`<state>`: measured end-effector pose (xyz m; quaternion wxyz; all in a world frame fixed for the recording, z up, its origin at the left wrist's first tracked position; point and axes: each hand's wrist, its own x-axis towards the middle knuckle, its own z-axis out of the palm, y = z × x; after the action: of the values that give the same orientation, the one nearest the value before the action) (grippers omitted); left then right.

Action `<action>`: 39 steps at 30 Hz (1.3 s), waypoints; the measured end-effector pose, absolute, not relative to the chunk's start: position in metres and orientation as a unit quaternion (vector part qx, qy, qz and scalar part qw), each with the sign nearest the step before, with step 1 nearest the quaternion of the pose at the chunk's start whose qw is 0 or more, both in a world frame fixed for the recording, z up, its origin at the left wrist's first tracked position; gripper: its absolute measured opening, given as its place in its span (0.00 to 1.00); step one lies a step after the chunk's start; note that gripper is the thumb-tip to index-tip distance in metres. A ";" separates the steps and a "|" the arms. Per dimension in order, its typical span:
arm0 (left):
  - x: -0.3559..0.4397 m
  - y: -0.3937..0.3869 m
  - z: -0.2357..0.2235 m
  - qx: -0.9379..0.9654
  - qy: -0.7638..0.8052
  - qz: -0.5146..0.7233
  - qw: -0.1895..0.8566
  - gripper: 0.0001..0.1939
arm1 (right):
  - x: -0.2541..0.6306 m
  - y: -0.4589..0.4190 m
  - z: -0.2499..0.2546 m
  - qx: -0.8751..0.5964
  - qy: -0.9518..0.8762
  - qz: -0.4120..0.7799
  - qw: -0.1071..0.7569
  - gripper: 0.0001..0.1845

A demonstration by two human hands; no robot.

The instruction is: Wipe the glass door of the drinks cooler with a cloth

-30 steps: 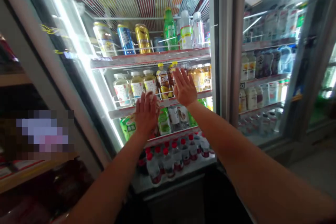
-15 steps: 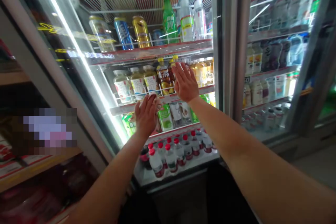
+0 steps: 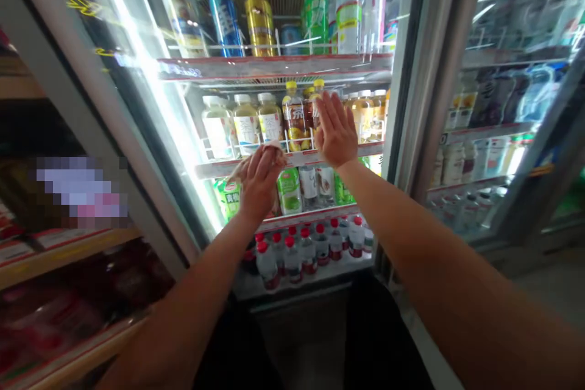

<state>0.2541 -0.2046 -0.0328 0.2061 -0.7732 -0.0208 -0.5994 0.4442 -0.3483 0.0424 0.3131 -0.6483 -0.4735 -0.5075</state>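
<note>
My right hand (image 3: 336,131) is raised flat, fingers stretched upward, in front of the middle shelf of a lit drinks fridge (image 3: 274,66). It is level with the yellow-capped tea bottles (image 3: 293,119). My left hand (image 3: 258,186) is lower and to the left, with its fingers curled over. Something small and pale shows at its fingertips, and I cannot make out what it is. The left hand is in front of the green-labelled cartons (image 3: 289,190). I cannot tell whether either hand touches glass.
Cans (image 3: 259,21) and a green bottle (image 3: 315,9) stand on the top shelf. Red-capped water bottles (image 3: 292,259) fill the bottom. A metal post (image 3: 425,73) separates a second fridge (image 3: 493,134) on the right. Wooden store shelves (image 3: 68,256) stand at the left.
My left hand has gone from flat with fingers up to curled over. The view has shifted down and closer to the fridge. My right hand has stayed flat at the same shelf.
</note>
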 end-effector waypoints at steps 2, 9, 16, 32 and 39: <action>0.257 -0.204 -0.033 -0.751 -0.038 -0.632 0.188 0.18 | 0.445 -0.347 0.042 -0.644 -0.466 -0.523 0.308 0.36; 0.279 -0.227 -0.076 -0.738 -0.065 -0.648 0.177 0.23 | 0.449 -0.343 0.040 -0.634 -0.443 -0.564 0.289 0.35; 0.286 -0.225 -0.049 -0.744 -0.093 -0.653 0.109 0.22 | 0.450 -0.342 0.041 -0.640 -0.429 -0.577 0.271 0.33; 0.291 -0.250 -0.075 -0.759 -0.145 -0.627 0.105 0.20 | 0.452 -0.344 0.039 -0.635 -0.453 -0.542 0.313 0.36; 0.287 -0.242 -0.112 -0.767 -0.078 -0.617 0.159 0.19 | 0.453 -0.345 0.039 -0.626 -0.476 -0.524 0.327 0.38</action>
<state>0.2866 -0.2422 -0.1119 0.1590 -0.7666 -0.0776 -0.6173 0.4525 -0.3449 0.0391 0.3266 -0.6265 -0.4758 -0.5238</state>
